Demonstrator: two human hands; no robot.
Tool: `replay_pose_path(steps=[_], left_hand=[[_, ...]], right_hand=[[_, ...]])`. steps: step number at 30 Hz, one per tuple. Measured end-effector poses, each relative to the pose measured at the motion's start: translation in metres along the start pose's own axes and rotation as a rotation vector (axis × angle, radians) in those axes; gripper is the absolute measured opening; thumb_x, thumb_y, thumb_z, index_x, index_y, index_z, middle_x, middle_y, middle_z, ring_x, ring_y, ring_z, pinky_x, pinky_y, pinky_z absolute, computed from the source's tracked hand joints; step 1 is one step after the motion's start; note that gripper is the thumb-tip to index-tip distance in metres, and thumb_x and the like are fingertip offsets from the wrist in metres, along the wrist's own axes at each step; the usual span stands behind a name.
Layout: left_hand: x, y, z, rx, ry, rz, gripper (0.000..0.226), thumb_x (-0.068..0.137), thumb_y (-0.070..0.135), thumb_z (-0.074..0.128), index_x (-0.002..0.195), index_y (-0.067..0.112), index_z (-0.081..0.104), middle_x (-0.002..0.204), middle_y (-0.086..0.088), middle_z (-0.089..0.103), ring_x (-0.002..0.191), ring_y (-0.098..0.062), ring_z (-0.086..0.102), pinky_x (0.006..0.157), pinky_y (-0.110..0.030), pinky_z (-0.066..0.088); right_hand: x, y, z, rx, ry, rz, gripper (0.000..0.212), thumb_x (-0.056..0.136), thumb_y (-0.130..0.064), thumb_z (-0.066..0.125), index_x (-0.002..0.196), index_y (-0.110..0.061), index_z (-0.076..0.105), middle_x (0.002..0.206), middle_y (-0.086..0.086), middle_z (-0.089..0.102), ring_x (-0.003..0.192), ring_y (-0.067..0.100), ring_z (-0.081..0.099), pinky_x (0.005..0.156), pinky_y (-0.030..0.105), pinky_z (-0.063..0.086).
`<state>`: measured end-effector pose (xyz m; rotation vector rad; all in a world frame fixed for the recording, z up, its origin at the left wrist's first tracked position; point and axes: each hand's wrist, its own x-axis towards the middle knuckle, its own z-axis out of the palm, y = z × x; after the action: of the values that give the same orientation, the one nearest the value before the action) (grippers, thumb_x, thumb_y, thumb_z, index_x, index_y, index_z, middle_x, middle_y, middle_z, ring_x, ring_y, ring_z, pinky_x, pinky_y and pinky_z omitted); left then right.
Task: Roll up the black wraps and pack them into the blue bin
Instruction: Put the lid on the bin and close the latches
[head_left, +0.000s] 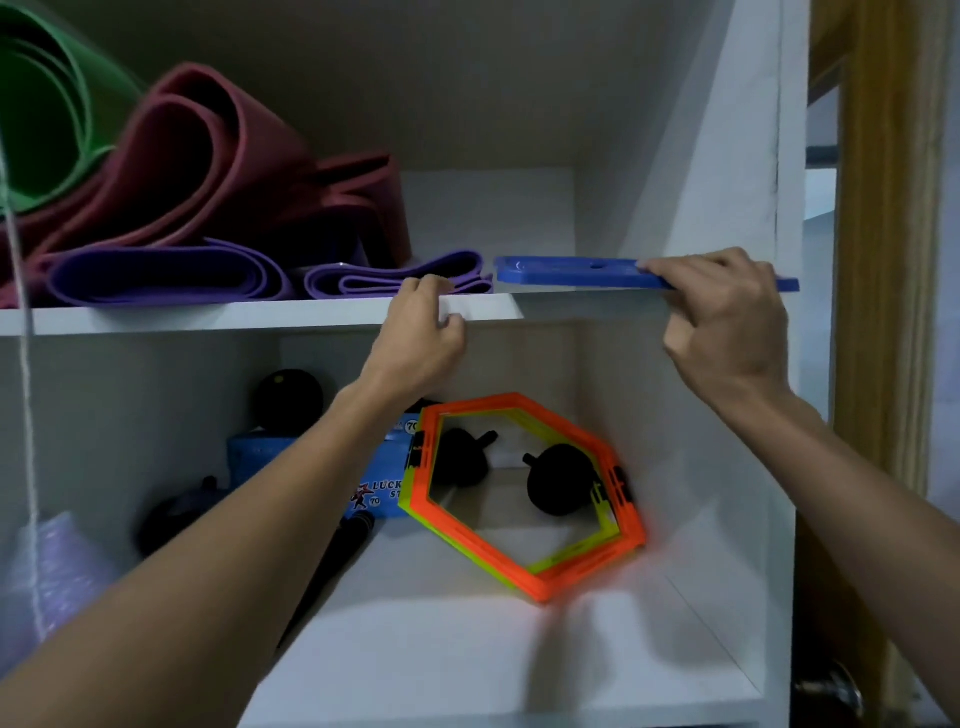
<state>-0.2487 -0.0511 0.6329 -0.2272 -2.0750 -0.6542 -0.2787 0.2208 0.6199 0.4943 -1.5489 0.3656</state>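
Observation:
A flat blue bin piece (571, 273), seen edge-on like a lid or rim, lies on the right end of the white upper shelf (208, 317) and juts past the shelf's right side. My right hand (727, 317) grips its front right edge, thumb underneath and fingers on top. My left hand (426, 332) is curled over the shelf's front edge, just left of the blue piece. No black wrap shows anywhere in view.
Rolled green (47, 104), maroon (218, 166) and purple (166, 273) mats fill the upper shelf's left. The lower shelf holds orange-yellow hexagon rings (530, 577), black wheels (558, 486), a blue box (260, 457) and a black ball (288, 397). A wooden frame (883, 260) stands at right.

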Motion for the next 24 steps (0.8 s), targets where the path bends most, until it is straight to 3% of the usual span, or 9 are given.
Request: replay_pose_path(steps=[3,5,7,10,14,16,20,22,24], left_hand=[[-0.029,-0.007,-0.012,-0.166,0.064,-0.124,0.032,0.100,0.020,0.045,0.128,0.012,0.059,0.123,-0.004,0.058,0.104,-0.015,0.055,0.083,-0.026,0.043],[-0.053,-0.019,-0.022,-0.267,0.040,-0.201,0.030,0.101,0.027,0.043,0.117,0.013,0.064,0.109,-0.004,0.065,0.096,-0.021,0.061,0.079,-0.034,0.051],[-0.081,-0.031,-0.030,-0.456,-0.024,-0.315,0.036,0.104,0.033,0.039,0.107,0.009,0.066,0.100,-0.009,0.070,0.085,-0.026,0.066,0.072,-0.038,0.057],[-0.129,-0.049,-0.050,-0.729,-0.084,-0.578,0.052,0.105,0.044,0.036,0.086,0.009,0.069,0.077,-0.006,0.070,0.065,-0.019,0.063,0.054,-0.026,0.052],[-0.202,-0.095,-0.072,-0.921,-0.212,-0.793,0.054,0.096,0.060,0.046,0.089,0.013,0.072,0.072,-0.005,0.059,0.060,-0.020,0.056,0.045,-0.023,0.047],[-0.245,-0.128,-0.085,-0.895,-0.207,-0.848,0.035,0.097,0.041,0.057,0.071,0.021,0.068,0.065,0.000,0.058,0.057,-0.017,0.058,0.053,-0.025,0.052],[-0.325,-0.204,-0.113,-0.823,-0.219,-1.010,0.015,0.095,0.004,0.057,0.096,0.005,0.072,0.098,-0.017,0.074,0.091,-0.033,0.070,0.088,-0.047,0.056],[-0.357,-0.242,-0.127,-0.770,-0.237,-1.108,0.019,0.095,-0.001,0.055,0.096,0.006,0.073,0.091,-0.012,0.076,0.087,-0.031,0.069,0.087,-0.044,0.055],[-0.391,-0.289,-0.145,-0.625,-0.275,-1.161,0.022,0.095,-0.002,0.056,0.091,0.011,0.074,0.076,-0.003,0.077,0.076,-0.027,0.068,0.073,-0.035,0.054]], right_hand=[[-0.027,-0.025,-0.018,0.043,0.058,-0.028,0.040,0.083,0.004,0.057,0.117,-0.012,0.070,0.106,0.005,0.075,0.096,0.034,0.061,0.084,0.045,0.044],[-0.050,-0.046,-0.034,0.077,0.064,-0.057,0.040,0.083,0.006,0.060,0.118,-0.011,0.070,0.110,0.004,0.074,0.098,0.035,0.062,0.085,0.047,0.044],[-0.078,-0.071,-0.049,0.125,0.048,-0.077,0.042,0.081,0.010,0.062,0.118,-0.008,0.070,0.112,0.004,0.073,0.099,0.036,0.062,0.083,0.046,0.044],[-0.123,-0.115,-0.064,0.161,-0.012,-0.114,0.043,0.080,0.014,0.063,0.117,-0.007,0.071,0.114,0.003,0.072,0.099,0.037,0.063,0.081,0.045,0.046],[-0.190,-0.180,-0.061,0.218,-0.131,-0.123,0.044,0.080,0.014,0.062,0.118,-0.009,0.071,0.119,-0.002,0.070,0.103,0.035,0.064,0.085,0.043,0.048],[-0.228,-0.218,-0.054,0.257,-0.247,-0.101,0.048,0.080,0.015,0.058,0.119,-0.010,0.070,0.121,-0.004,0.068,0.105,0.034,0.063,0.086,0.043,0.050],[-0.303,-0.290,-0.038,0.399,-0.581,-0.126,0.038,0.088,-0.006,0.065,0.125,-0.018,0.068,0.131,-0.007,0.064,0.111,0.030,0.062,0.092,0.044,0.048],[-0.336,-0.319,-0.037,0.574,-0.786,-0.036,0.050,0.084,-0.037,0.074,0.130,-0.020,0.063,0.141,-0.003,0.056,0.125,0.022,0.053,0.106,0.038,0.039],[-0.373,-0.356,-0.031,0.662,-0.946,0.236,0.066,0.084,-0.049,0.070,0.140,-0.020,0.052,0.152,-0.002,0.042,0.139,0.015,0.038,0.115,0.030,0.027]])
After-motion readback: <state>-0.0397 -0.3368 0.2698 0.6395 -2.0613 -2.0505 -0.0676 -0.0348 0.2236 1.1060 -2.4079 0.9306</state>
